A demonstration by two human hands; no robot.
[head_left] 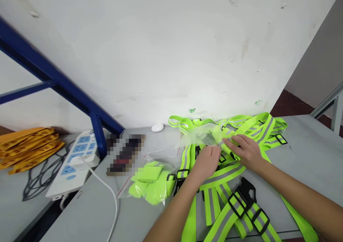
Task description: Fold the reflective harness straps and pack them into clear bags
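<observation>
While fingertip contact is partly hidden, left hand (207, 161) reads as pinching the lower edge of a frosted bag (197, 136). Right hand (248, 151) has fingers bent over neon webbing (227, 145) at the bag's right end; thumb is tucked out of sight, so can't tell if it's clamped or just pressing. Bag is thin, cloudy plastic, with something dark inside, too blurred to identify.

Below and right of the bag: strap pile (222, 176), flat neon weave, grey reflective centre stripe, black rectangular buckles (260, 221). Forearms cover parts of it; lower ends run out of frame.

Lower left of the bag: clear pouch (125, 189), glossy, red seal line, folded neon straps (152, 181) inside. Upper left: smooth white oval object (157, 127). Farther left: pixelated item (124, 156), unreadable; white power strip (83, 149) with blue sockets; yellow-orange fabric bundle (29, 145), cut off at frame edge.
</observation>
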